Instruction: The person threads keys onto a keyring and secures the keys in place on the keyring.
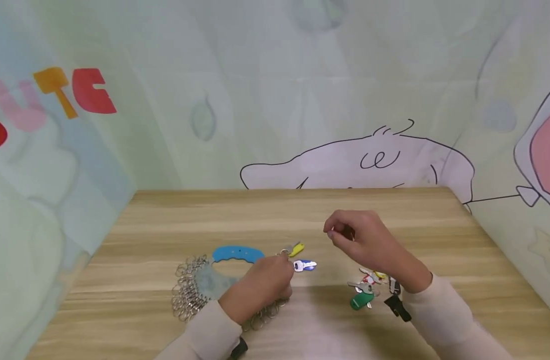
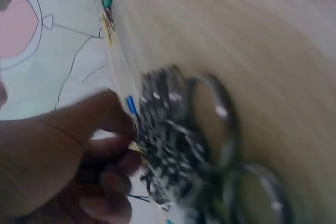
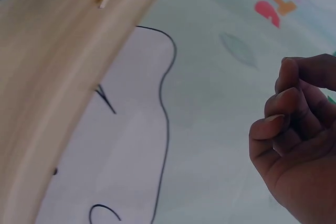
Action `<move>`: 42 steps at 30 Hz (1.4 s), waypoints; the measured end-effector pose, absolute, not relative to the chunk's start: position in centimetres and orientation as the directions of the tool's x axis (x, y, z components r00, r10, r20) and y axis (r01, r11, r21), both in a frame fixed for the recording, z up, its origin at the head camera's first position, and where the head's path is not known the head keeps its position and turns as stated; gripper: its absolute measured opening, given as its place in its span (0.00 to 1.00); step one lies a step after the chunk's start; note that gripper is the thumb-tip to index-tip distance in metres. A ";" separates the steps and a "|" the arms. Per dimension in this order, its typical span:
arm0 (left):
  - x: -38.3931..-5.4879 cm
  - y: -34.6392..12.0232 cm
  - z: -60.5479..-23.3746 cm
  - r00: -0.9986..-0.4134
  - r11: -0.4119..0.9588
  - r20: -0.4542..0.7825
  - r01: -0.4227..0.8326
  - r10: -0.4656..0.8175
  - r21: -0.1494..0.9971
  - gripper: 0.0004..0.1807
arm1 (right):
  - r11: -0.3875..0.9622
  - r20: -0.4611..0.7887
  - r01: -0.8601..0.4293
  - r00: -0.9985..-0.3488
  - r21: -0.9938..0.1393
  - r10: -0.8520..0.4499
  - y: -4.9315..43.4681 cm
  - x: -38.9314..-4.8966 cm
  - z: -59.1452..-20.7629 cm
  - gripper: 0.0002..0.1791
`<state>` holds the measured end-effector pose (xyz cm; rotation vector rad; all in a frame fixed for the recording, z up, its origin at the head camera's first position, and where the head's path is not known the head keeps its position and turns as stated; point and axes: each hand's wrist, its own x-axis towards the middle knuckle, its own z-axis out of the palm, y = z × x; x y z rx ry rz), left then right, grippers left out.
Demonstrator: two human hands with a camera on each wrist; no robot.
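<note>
My left hand (image 1: 262,280) is at the right side of a key holder, a curved plate with a blue part (image 1: 236,253) and many metal rings (image 1: 187,295). In the left wrist view, its thumb and fingers pinch at the blurred rings (image 2: 173,145); the exact grip is partly hidden. Just past the fingertips lie a key with a yellow tag (image 1: 297,249) and a silver key (image 1: 299,266) over a blue tag (image 1: 309,267). My right hand (image 1: 362,240) hovers above the table, fingers loosely curled, nothing visible between them.
Below my right hand lies a pile of keys (image 1: 364,287) with a green tag (image 1: 362,300) and a black tag (image 1: 398,307). The wooden table (image 1: 189,215) meets a cartoon-printed backdrop (image 1: 166,100) at its far edge.
</note>
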<state>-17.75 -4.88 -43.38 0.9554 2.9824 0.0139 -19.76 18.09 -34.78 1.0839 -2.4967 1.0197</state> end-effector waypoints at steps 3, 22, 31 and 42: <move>-17.9 -6.0 -43.5 -0.806 0.784 0.031 0.583 0.591 0.213 0.11 | 0.508 0.414 -0.677 -0.732 -0.533 -0.541 18.5 -19.7 -36.1 0.11; -19.3 -9.3 -44.8 -0.875 0.536 0.102 0.378 0.473 0.755 0.11 | 0.528 0.293 -0.594 -0.785 -0.607 -0.546 19.6 -21.1 -39.6 0.10; -19.6 -9.7 -44.7 -0.878 0.406 -0.039 0.181 0.477 0.896 0.11 | 0.520 0.240 -0.570 -0.787 -0.637 -0.568 20.4 -21.7 -40.8 0.09; -20.0 -10.5 -44.6 -0.872 0.415 -0.074 0.155 0.485 0.896 0.13 | 0.551 0.163 -0.570 -0.770 -0.609 -0.617 22.1 -21.9 -39.5 0.07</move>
